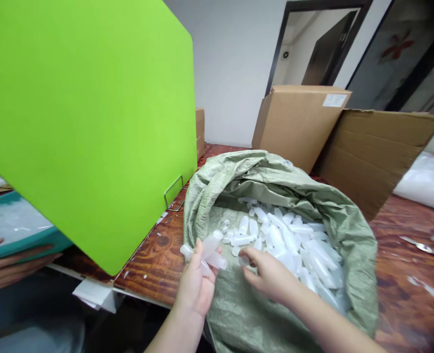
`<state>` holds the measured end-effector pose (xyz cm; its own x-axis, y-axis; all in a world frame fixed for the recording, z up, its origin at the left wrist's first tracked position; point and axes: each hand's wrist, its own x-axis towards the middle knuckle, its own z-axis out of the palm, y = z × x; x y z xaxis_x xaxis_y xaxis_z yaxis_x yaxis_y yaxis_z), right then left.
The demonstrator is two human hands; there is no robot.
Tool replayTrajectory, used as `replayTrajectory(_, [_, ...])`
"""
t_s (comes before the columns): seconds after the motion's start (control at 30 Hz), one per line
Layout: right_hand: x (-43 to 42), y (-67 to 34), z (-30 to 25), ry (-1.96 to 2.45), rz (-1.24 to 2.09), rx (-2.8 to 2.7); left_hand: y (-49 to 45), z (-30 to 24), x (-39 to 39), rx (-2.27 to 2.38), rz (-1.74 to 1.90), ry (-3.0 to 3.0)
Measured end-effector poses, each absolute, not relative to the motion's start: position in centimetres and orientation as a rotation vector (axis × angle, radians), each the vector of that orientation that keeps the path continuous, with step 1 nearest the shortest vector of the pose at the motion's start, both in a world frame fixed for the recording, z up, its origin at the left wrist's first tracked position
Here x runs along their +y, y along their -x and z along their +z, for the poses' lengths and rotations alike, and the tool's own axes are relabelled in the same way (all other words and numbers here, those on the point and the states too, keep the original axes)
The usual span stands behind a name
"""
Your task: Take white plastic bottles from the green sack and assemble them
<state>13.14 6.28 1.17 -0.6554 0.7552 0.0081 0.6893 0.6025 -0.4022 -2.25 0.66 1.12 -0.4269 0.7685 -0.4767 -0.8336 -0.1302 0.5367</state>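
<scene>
A pale green woven sack (239,181) lies open on the wooden table (404,294), holding several small translucent white plastic bottles (294,240). My left hand (197,279) is at the sack's near left rim, closed around a few of these bottles (211,250), which stick up above my fingers. Just inside the sack, my right hand (268,274) has its fingers pinched on something small and white at the edge of the bottle pile; I cannot make it out.
A bright green divider panel (88,117) stands on the left on a metal clip. Behind it another person's hands (7,269) hold a teal tray (22,240). Two cardboard boxes (301,122) stand behind the sack. A clear plastic bag (426,181) lies far right.
</scene>
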Motion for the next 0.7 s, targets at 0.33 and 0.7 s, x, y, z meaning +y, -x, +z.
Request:
replayTrajectory(0.33, [4.2,-13.9,0.3,1.056,0.56,-2.348,-1.1,0.4,0.9,0.897,1.857,-0.236])
replayTrajectory(0.7, [2.8,-15.0,-2.4,0.611,-0.233,-2.218,-2.4,1.9,0.8,0.811,1.775,-0.14])
